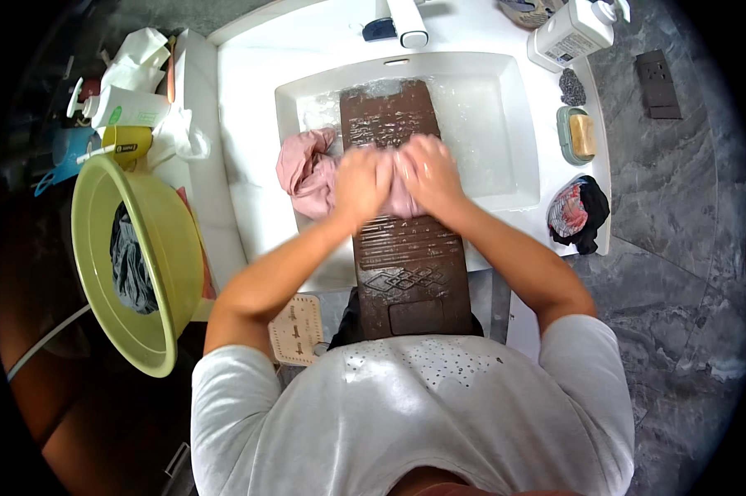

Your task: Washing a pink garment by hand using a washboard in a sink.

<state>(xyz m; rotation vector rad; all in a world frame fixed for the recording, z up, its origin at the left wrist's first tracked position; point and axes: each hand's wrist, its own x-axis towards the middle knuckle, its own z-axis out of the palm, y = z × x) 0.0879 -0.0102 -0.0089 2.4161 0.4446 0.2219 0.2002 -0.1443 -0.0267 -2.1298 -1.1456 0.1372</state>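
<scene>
A brown ridged washboard (413,254) slants from the white sink basin (522,136) over its front edge towards my body. Across its middle lies wet pink cloth (308,177), bunched up, with a loose part hanging over the board's left side. My left hand (364,183) grips the cloth near the board's left edge. Close beside it, my right hand (429,170) is closed on the same cloth, its fingers wet. Both hands are slightly blurred. Suds and water show on the ridges and in the basin around the board's far end.
A white faucet (407,25) rises behind the basin. To the right are a pump bottle (571,37), a steel-wool-like scrubber (572,87), soap (582,135) in a green dish and dark, patterned cloth (578,214). A yellow-green tub (184,235) holding dark cloth stands tilted at left.
</scene>
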